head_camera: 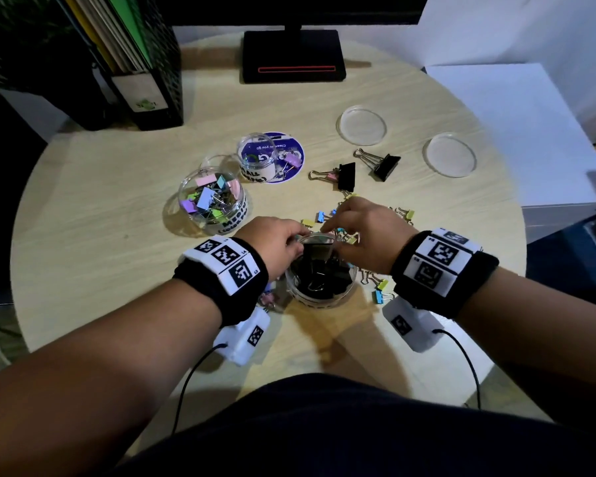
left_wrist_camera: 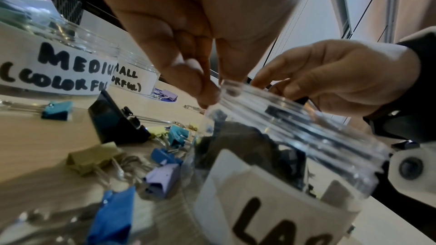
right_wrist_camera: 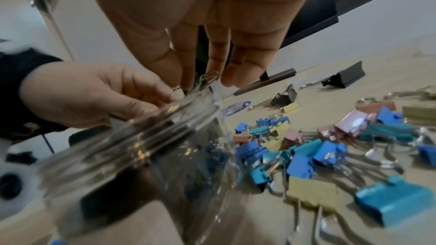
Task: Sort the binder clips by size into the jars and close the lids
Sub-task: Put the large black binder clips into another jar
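The large jar, open and holding black binder clips, stands near the table's front edge. My left hand pinches its left rim with thumb and fingers. Over its far right rim, my right hand points its fingers down at the jar's mouth and pinches the wire handle of a black clip. Two big black clips lie further back. Small coloured clips are scattered around the jar. The medium jar holds coloured clips; the small jar stands behind it.
Two clear lids lie at the back right. A purple disc sits under the small jar. A monitor stand and a black file holder stand at the back. A white box borders the table's right side.
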The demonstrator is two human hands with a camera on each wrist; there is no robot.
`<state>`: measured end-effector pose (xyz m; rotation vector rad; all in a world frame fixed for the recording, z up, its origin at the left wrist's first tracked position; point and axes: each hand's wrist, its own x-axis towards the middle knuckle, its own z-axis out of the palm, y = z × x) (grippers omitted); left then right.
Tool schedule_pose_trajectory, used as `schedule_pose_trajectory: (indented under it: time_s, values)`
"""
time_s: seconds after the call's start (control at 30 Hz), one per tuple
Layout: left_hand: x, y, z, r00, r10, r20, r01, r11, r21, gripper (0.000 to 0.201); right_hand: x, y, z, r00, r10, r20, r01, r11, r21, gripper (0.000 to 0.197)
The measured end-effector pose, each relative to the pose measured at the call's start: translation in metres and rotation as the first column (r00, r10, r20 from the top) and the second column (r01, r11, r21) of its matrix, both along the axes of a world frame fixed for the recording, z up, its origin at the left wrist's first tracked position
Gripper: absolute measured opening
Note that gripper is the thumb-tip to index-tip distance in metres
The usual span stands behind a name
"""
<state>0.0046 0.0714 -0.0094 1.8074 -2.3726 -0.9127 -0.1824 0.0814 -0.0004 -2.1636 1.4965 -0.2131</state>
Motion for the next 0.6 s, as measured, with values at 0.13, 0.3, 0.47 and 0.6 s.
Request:
schedule_pose_trajectory:
  time_s: [0.13, 0.3, 0.47, 0.6]
  values:
    - [-0.003, -0.005, -0.002, 0.998, 0.040, -0.040, -0.040, 0.999, 0.001, 0.028, -0.014, -0.022, 0.000, 0.992, -0.123, 0.037, 0.125, 0.990, -0.058, 0.028]
    - [-0.002, -0.017, -0.005, 0.974, 0.176, -0.144, -0.176, 0.984, 0.012, 0.027, -0.046, -0.071, -0.019, 0.942, -0.291, -0.166, 0.284, 0.956, -0.068, 0.042]
    - [-0.001, -0.034, -0.003, 0.979, 0.203, -0.011, -0.203, 0.979, 0.002, 0.026, -0.068, -0.104, -0.042, 0.848, -0.297, -0.438, 0.320, 0.947, -0.023, 0.064]
    - [-0.005, -0.036, 0.006, 0.984, 0.173, -0.050, -0.171, 0.984, 0.049, 0.024, -0.071, -0.116, -0.046, 0.802, -0.252, -0.541, 0.296, 0.955, -0.005, 0.058]
